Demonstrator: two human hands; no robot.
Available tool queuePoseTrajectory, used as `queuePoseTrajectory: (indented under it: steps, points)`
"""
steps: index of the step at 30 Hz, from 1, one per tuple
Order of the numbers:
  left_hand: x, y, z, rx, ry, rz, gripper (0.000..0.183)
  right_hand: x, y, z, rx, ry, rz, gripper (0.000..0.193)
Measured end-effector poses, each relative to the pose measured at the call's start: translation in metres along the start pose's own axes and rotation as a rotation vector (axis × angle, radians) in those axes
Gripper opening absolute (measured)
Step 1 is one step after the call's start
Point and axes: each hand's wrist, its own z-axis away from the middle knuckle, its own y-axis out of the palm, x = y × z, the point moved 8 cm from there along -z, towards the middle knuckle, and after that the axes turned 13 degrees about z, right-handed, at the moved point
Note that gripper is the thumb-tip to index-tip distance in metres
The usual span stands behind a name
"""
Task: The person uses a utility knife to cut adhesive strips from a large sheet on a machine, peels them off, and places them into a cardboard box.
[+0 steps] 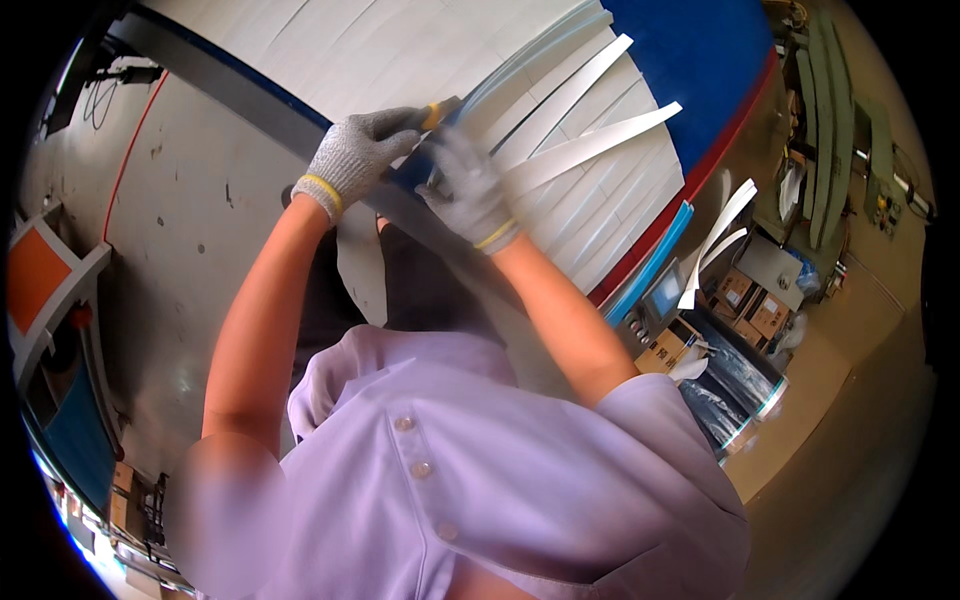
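Both my hands wear light grey knit gloves with yellow cuffs. My left hand is at the near edge of the work table, its fingers closed around a small dark thing with a yellow part; its kind I cannot make out. Close to its right, my right hand is smeared by motion, and its fingers do not show clearly. Beside and beyond it lie many long white strips in overlapping rows on the table. Two strips stick out past the others toward the right. A white strip hangs below my left hand, by my legs.
The table has a blue surface and a red edge. Loose white strips jut out near a small screen panel. Dark film-wrapped rolls and cardboard boxes stand at right. An orange-panelled frame is at left.
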Motion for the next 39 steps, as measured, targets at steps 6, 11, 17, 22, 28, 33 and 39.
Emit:
queuePoseTrajectory:
  steps: [6, 11, 17, 22, 28, 33, 39]
  points:
    - [0.004, 0.003, -0.005, 0.043, -0.066, 0.041, 0.043, -0.003, 0.002, 0.001, 0.007, 0.011, -0.013, 0.062]
    - [0.009, 0.002, -0.009, 0.045, -0.076, 0.049, 0.042, -0.003, 0.002, 0.001, 0.009, 0.009, -0.012, 0.06]
    - [0.009, 0.001, -0.013, 0.053, -0.081, 0.04, 0.041, -0.005, 0.004, 0.001, 0.008, 0.01, -0.005, 0.058]
    - [0.004, 0.0, -0.011, 0.068, -0.056, 0.006, 0.043, -0.004, 0.005, -0.001, 0.028, 0.022, 0.003, 0.058]
    - [0.0, 0.0, -0.012, 0.059, -0.083, -0.022, 0.042, -0.005, 0.006, -0.001, 0.014, 0.008, 0.005, 0.057]
    - [-0.001, -0.001, -0.014, 0.065, -0.097, -0.02, 0.041, -0.004, 0.005, -0.002, 0.019, 0.015, -0.002, 0.054]
    - [-0.002, 0.0, -0.013, 0.052, -0.096, -0.017, 0.041, -0.005, 0.006, 0.0, 0.005, 0.006, 0.017, 0.052]
